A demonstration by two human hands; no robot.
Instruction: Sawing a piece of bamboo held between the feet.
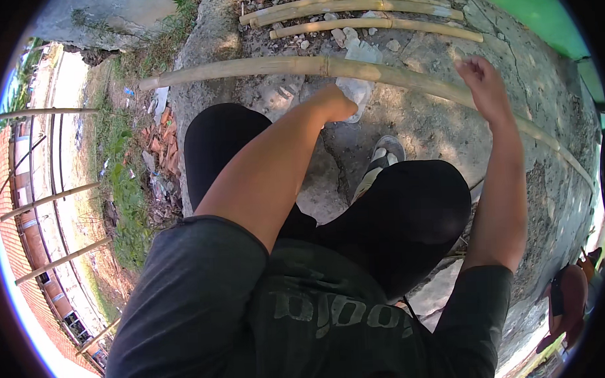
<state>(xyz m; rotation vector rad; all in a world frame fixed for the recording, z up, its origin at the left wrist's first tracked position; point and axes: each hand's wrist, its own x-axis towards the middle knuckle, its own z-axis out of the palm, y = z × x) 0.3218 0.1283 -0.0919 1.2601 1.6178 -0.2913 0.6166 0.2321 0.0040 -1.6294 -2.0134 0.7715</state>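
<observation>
My left hand [336, 102] reaches forward and down, fingers closed on the edge of a clear plastic bag [356, 88] lying on the concrete. Just beyond it, a long bamboo pole [245, 66] lies across the ground from left to far right. My right hand [484, 81] hovers over the right part of that pole with loosely curled fingers and nothing in it. My knees in black trousers and one striped sneaker [380, 161] show between my arms.
Three more bamboo poles [349, 6] lie farther away among small stones. Broken bricks and weeds [159, 142] edge the concrete slab on the left, with thin bamboo rails [49, 198] beyond. A green wall [536, 14] stands at the upper right.
</observation>
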